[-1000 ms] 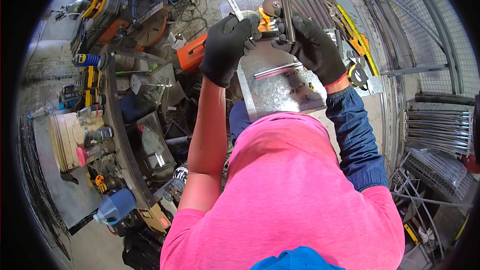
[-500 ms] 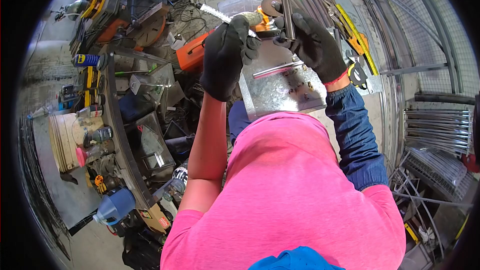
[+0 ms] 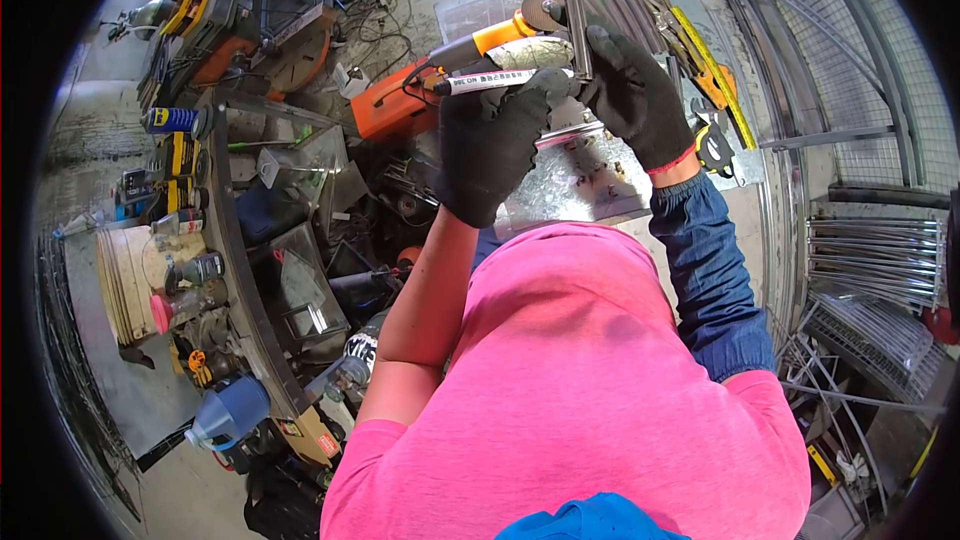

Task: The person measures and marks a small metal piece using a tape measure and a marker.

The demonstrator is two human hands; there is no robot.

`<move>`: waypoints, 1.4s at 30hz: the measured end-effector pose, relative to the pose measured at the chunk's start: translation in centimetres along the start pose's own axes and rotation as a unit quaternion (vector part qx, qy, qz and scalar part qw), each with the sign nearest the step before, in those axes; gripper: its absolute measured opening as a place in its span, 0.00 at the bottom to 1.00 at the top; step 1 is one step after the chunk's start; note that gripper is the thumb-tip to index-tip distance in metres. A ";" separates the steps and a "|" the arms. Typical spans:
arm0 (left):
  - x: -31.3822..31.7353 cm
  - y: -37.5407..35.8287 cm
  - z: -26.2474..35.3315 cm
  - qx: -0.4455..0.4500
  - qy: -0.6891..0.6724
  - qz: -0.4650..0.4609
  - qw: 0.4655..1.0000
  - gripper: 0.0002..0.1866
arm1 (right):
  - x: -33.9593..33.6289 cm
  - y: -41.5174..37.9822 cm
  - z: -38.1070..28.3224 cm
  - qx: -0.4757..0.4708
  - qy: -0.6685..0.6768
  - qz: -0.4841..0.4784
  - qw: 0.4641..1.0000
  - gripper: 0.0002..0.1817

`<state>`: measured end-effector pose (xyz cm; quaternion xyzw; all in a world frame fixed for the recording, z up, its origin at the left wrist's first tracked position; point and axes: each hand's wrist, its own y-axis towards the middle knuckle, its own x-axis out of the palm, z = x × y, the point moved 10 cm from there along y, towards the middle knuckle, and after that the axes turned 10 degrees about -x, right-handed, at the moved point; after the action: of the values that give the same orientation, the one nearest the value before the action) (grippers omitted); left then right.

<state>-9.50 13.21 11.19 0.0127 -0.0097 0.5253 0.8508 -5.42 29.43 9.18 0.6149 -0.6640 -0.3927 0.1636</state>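
Observation:
In my gloved left hand (image 3: 492, 145) is a white marker pen (image 3: 488, 81) with dark lettering and a dark end. It lies nearly level, and its right end meets the lower part of a short metal tube (image 3: 576, 25). My gloved right hand (image 3: 632, 90) grips that tube, which stands almost upright in view. Behind the pen lies an angle grinder (image 3: 498, 37) with an orange body and a brown disc (image 3: 543, 9). Below both hands is a shiny metal sheet (image 3: 570, 188) with small bits scattered on it.
An orange toolbox (image 3: 392, 102) sits left of the sheet. Long metal tubes (image 3: 632, 5), a yellow ruler (image 3: 722, 75) and a tape measure (image 3: 714, 150) lie to the right. A cluttered bench (image 3: 262, 290) runs along the left, and metal frames (image 3: 880, 70) line the right.
My left hand has moved right and turned the marker from a slant to nearly level, bringing its end to the tube. The grinder shows more fully. My right hand has hardly moved.

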 end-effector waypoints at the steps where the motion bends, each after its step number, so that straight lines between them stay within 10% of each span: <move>1: 0.0 0.0 0.3 0.004 0.024 0.010 1.000 0.11 | 0.0 -0.4 0.5 0.011 -0.030 -0.008 0.999 0.34; 7: 0.5 -0.4 1.0 0.120 0.281 0.006 0.952 0.14 | -0.4 -0.5 0.7 -0.003 -0.072 0.039 0.997 0.25; 25: 0.5 -0.8 1.7 0.228 0.322 0.012 0.919 0.10 | -0.5 -1.1 1.7 0.023 -0.119 -0.015 0.993 0.33; 35: 1.2 -0.7 3.1 0.216 0.326 -0.010 0.920 0.15 | -0.5 -1.3 1.6 0.060 -0.081 -0.003 0.995 0.31; 37: 0.7 0.4 1.6 0.068 0.290 -0.017 0.955 0.16 | -0.5 -1.3 1.7 0.071 -0.090 -0.007 0.993 0.31; 42: 1.1 -0.3 2.8 0.142 0.328 -0.029 0.933 0.15 | -0.3 -1.2 1.4 0.049 -0.119 -0.014 0.992 0.30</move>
<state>-8.72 13.93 14.04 -0.0392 0.3452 0.4713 0.8107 -5.57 30.25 7.51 0.5803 -0.6884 -0.4326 0.0478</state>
